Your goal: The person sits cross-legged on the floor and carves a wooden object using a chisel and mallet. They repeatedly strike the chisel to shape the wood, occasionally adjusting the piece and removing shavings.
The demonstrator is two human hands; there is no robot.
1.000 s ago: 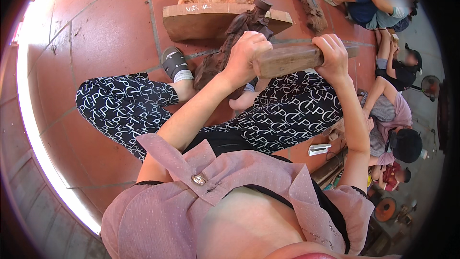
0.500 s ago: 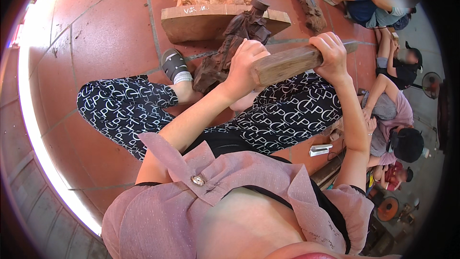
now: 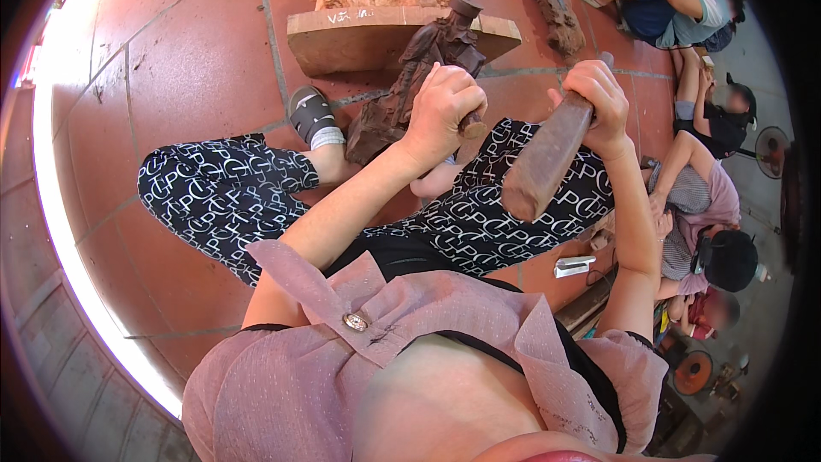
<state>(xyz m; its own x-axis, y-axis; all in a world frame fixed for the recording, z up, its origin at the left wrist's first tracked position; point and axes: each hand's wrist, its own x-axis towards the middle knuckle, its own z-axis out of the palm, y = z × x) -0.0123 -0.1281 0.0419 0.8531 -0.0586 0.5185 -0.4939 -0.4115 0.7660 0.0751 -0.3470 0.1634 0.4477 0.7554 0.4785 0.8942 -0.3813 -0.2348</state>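
My left hand (image 3: 445, 107) is closed around the wooden handle of a chisel (image 3: 469, 127), held against a dark carved wooden figure (image 3: 419, 77) that leans between my legs. In my right hand (image 3: 599, 98) I grip a thick wooden mallet (image 3: 547, 158), whose heavy end is swung down toward my lap. I sit on the red tiled floor (image 3: 197, 51) in black-and-white patterned trousers.
A pale wooden slab (image 3: 351, 34) with more carved wood on it lies just beyond the figure. Another dark carving (image 3: 547, 0) lies at the back right. Several people sit close on my right (image 3: 701, 188). A small silver object (image 3: 573, 267) lies by my right thigh.
The mallet was level, resting across near my left hand; now its head has swung away from the chisel and down toward me, raised in my right hand. My left hand stays put.
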